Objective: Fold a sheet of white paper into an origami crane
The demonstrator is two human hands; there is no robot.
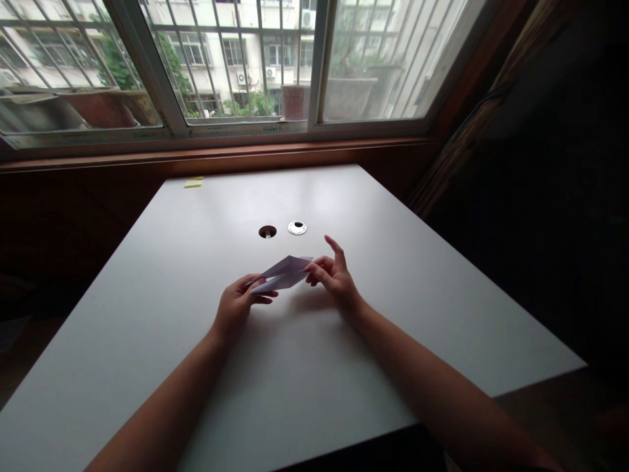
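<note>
Taking the folded paper as the clock's centre, a yellow strip (193, 182) lies between ten and eleven o'clock, near the far edge of the bench (393, 288), flat and well away from the work. At eight o'clock the left hand (234, 307) grips the paper's near corner, some fingers reaching underneath, probably to support the thin sheet from below. A round hole (267, 232) sits at eleven. The folded paper (289, 274) itself hangs between both hands, apparently raised above the bench, perhaps so its layers can part freely. A pale ring (297, 228) lies just past twelve. Between three and four, the right hand (339, 282) pinches the other end with thumb and fingers, one finger standing upright, seemingly to leave the edge unobstructed.
</note>
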